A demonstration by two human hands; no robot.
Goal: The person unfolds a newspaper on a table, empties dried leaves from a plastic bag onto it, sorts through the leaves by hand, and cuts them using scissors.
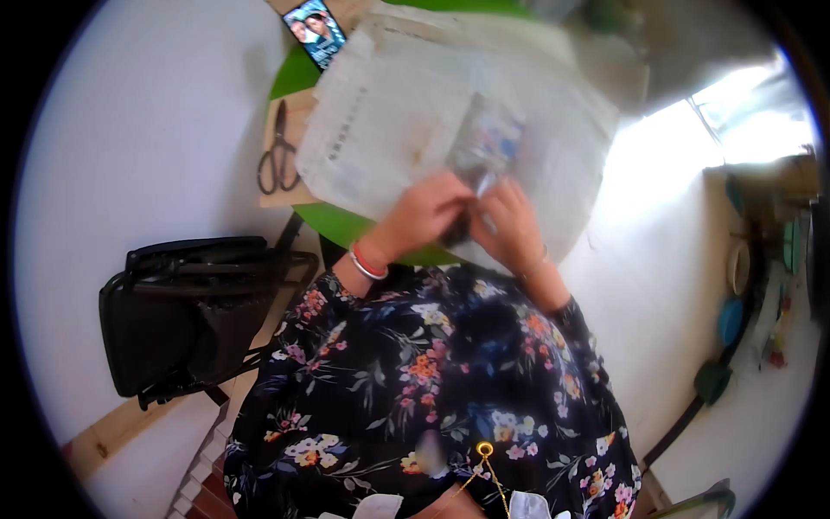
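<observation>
- Clear packet (486,130): found just above the centre of the frame, against a pale sheet (372,112). Its long axis ran slantwise, from upper right down to lower left, the greater part reaching beyond the fingers, away from the body. A dark portion showed at its lower end, between the hands; contents too blurred to identify.
- Left hand (424,208): on the left side of the packet's lower part, fingertips drawn together and apparently pinching it.
- Right hand (510,223): on the right side, fingers bent inward, apparently pinching the packet too; exact grip blurred. Neither hand was clearly nearer; both met at it.
- Bracelets (369,265): noted on the left wrist.
- Green table (333,223): beneath the sheet, its edge visible below and left.
- Scissors (280,147): on a tan board (299,108), left of the sheet, blades toward the top.
- Phone (316,33): upper left, screen lit.
- Black folding chair (151,320): lower left, beside the wall.
</observation>
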